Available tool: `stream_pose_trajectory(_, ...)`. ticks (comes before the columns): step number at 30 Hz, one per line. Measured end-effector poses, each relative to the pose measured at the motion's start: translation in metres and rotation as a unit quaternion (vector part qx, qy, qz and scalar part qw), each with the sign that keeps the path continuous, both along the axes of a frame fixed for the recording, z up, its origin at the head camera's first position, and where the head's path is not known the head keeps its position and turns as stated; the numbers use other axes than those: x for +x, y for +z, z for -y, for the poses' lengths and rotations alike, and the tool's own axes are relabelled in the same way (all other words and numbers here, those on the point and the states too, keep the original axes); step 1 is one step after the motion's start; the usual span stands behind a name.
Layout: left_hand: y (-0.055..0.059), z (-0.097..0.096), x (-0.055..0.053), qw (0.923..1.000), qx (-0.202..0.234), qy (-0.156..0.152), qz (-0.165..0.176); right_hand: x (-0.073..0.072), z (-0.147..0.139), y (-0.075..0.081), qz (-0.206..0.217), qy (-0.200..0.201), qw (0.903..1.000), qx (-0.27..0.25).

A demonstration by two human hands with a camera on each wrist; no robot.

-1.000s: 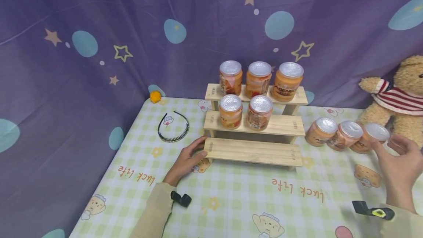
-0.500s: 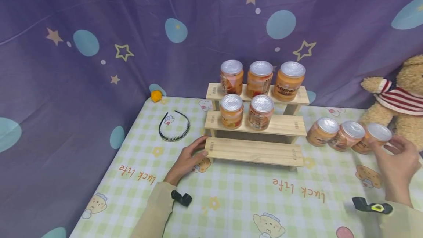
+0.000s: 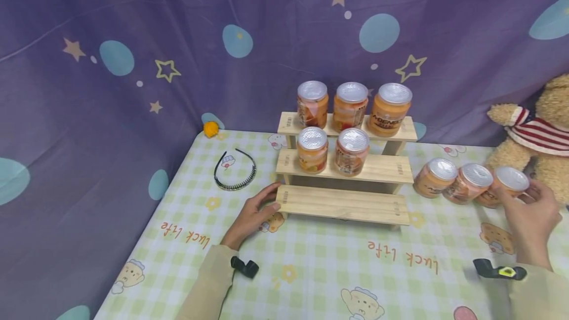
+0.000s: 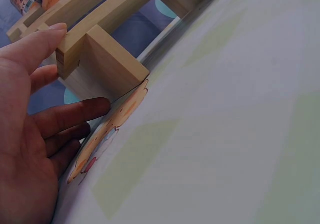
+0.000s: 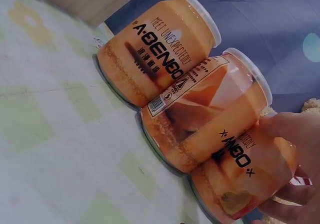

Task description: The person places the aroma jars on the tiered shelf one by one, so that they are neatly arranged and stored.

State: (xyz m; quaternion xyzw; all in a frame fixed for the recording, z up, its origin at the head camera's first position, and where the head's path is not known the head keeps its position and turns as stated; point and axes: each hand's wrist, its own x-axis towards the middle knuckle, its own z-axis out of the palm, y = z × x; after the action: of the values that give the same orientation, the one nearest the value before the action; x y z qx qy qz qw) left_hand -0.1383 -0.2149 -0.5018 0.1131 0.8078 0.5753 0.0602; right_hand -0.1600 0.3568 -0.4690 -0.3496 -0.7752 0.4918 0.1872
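Note:
A three-step wooden display stand (image 3: 342, 204) occupies the middle of the table. My left hand (image 3: 253, 216) grips the left end of its lowest board, thumb at the front corner and index finger at the rear one; the left wrist view shows the other fingers (image 4: 75, 118) hanging free below. To the right of the stand, three orange jars with silver lids are lined up touching. My right hand (image 3: 531, 216) holds the rightmost jar (image 5: 245, 169), thumb on the near side and fingers round the far side. Beside it are the middle jar (image 5: 205, 108) and the left jar (image 5: 155, 48).
Three jars (image 3: 388, 115) line the top step, and two more (image 3: 351, 154) stand on the middle step towards its left. A black toothed headband (image 3: 235, 184) and a small yellow object (image 3: 211, 129) lie at left. A teddy bear (image 3: 538, 132) sits behind the right hand.
My right hand has moved slightly left and settled round the rightmost jar. The left hand stays at the stand's end, and the jars keep their places.

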Motion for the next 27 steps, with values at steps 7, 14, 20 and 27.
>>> stream_pose_trajectory(7,-0.0001,-0.0004,-0.0001,1.0000,-0.001,-0.001,-0.007,-0.0053,-0.0023,-0.0016,0.004,0.007,1.0000,-0.001)
stream_pose_trajectory(14,-0.0007,-0.0006,-0.0002,1.0000,0.002,0.003,-0.001,-0.0069,-0.0071,-0.0038,-0.018,-0.003,0.9996,-0.020)
stream_pose_trajectory(20,-0.0009,-0.0008,0.0003,1.0000,0.002,0.000,-0.003,-0.0055,-0.0089,-0.0047,-0.060,-0.015,0.9972,-0.042)
stream_pose_trajectory(27,0.0000,-0.0005,0.0003,1.0000,0.002,0.003,-0.002,-0.0018,-0.0091,-0.0019,-0.043,-0.032,0.9979,-0.037)
